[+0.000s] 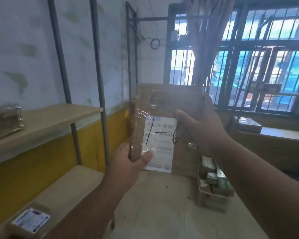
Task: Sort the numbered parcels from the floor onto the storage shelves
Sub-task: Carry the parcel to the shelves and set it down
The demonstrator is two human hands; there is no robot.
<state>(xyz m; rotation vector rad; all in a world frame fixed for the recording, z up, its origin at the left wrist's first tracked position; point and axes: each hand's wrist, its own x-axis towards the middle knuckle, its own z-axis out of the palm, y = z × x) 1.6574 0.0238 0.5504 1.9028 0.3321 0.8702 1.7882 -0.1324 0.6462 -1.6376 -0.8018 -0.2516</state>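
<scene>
I hold a flat brown cardboard parcel (167, 107) upright in front of me, wrapped in clear tape, with a white label marked "1-6" in black pen. My left hand (131, 161) grips its lower left corner, thumb across the label. My right hand (198, 128) grips its right edge, thumb on the front. A storage shelf (47, 118) of pale wood on grey posts stands at the left, with a taped parcel (5, 118) on its upper board and a labelled parcel (31, 219) on the lower board.
A cardboard box (212, 199) holding several small parcels sits on the floor at the lower right. Another black shelf frame (131, 49) stands behind the held parcel. Barred windows (259, 66) fill the right wall, with a parcel (248, 125) on the ledge below.
</scene>
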